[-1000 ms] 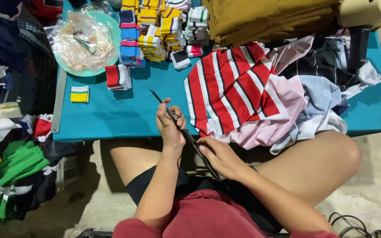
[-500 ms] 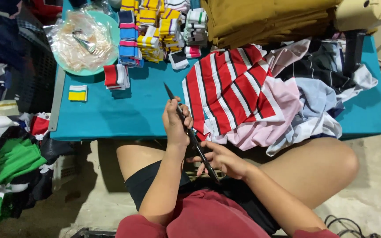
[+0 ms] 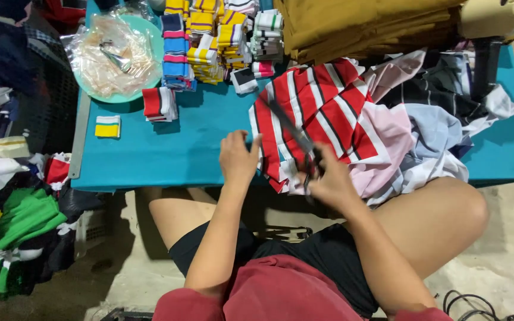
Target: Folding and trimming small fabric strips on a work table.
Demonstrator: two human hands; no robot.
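right hand (image 3: 331,181) — scissors (image 3: 292,134) in grip

Matt striped cloth (image 3: 322,113), dark metal scissors (image 3: 290,129)

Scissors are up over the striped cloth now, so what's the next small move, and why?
Probably pinch the red-and-white striped fabric edge with the left hand to tauten it. The right hand holds the scissors over it, but the cloth lies rumpled on the teal table.
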